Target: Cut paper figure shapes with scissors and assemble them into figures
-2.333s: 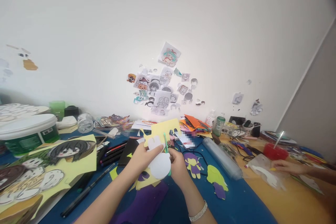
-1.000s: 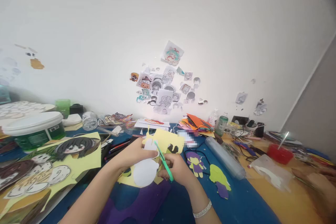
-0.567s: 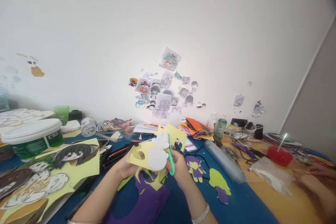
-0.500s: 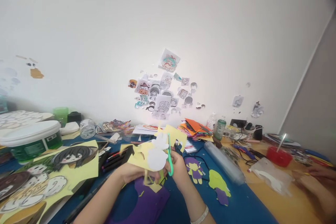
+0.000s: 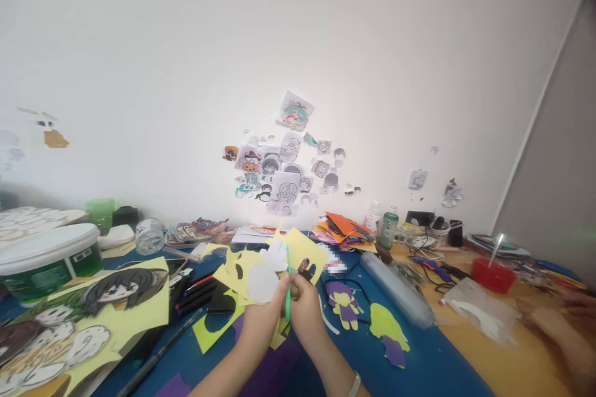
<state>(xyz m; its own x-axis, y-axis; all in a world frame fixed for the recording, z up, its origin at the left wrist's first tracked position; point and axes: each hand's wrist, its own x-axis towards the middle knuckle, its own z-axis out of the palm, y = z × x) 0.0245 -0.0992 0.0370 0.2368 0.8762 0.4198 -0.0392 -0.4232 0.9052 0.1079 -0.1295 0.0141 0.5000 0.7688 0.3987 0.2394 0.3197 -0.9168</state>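
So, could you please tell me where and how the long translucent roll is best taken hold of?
Probably around its middle, from above: the long translucent roll lies on its side with its upper surface uncovered, and its narrow, rounded body should suit a grip across its width.

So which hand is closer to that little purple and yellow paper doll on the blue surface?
The right hand: it is just to the left of the paper doll, not touching it. The left hand is farther left, beyond the right hand.
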